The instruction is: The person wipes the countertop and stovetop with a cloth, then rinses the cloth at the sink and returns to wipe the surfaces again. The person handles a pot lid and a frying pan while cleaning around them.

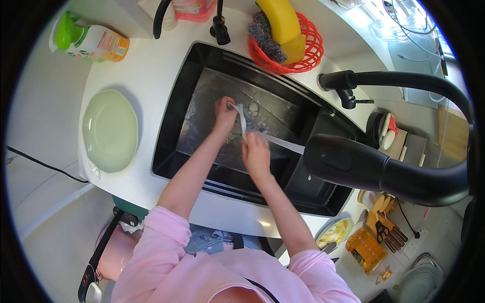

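My left hand grips the far end of a narrow white thing, which looks like a wet cloth. Its near end is in my right hand, so it is stretched between the two over the large basin of the black sink. Water streams from the black pull-out faucet head to my right hand. Part of the white thing is hidden by my fingers. Below my hands the basin floor is wet and splashed.
A pale green plate lies left of the sink. Behind it stand a pump bottle and a red basket with yellow sponges and a scourer. To the right are a food bowl, an oil jug and a knife block.
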